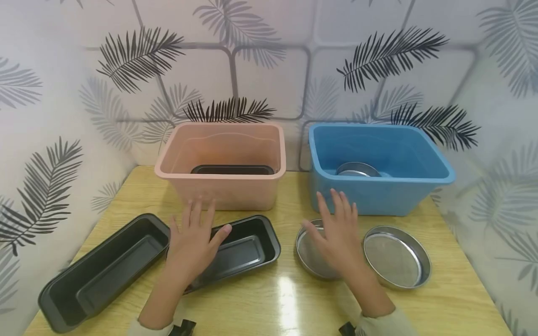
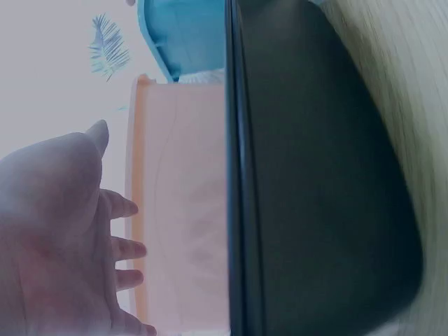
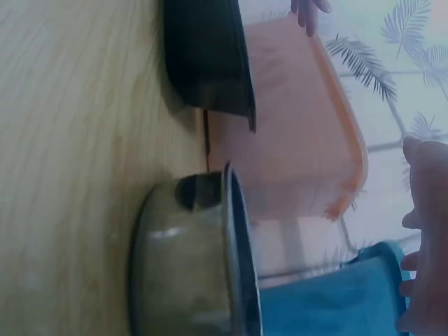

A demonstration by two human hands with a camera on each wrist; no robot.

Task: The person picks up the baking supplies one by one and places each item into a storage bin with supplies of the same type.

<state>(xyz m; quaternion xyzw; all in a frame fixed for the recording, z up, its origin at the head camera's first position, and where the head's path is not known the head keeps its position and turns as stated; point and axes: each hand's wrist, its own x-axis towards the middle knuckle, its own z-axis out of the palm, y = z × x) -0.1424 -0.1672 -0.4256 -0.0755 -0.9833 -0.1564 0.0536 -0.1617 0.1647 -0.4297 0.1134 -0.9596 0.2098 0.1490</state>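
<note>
My left hand [image 1: 191, 249] hovers with fingers spread over the left end of a dark loaf pan [image 1: 239, 252], and holds nothing. In the left wrist view the hand [image 2: 63, 231] is apart from the pan's side wall [image 2: 322, 182]. Another long dark loaf pan [image 1: 105, 275] lies slantwise at the left. My right hand [image 1: 340, 233], fingers spread and holding nothing, is above a round silver cake pan [image 1: 308, 254]. The right wrist view shows this hand [image 3: 430, 231] apart from the cake pan [image 3: 185, 266]. A second round cake pan [image 1: 397, 256] lies just right of it.
A pink bin [image 1: 227, 193] stands at the back with a dark pan [image 1: 233, 170] inside. To its right, a blue bin [image 1: 378, 198] contains a round silver pan [image 1: 357, 169]. Behind the wooden table [image 1: 260, 308] rises a leaf-patterned wall [image 1: 269, 79].
</note>
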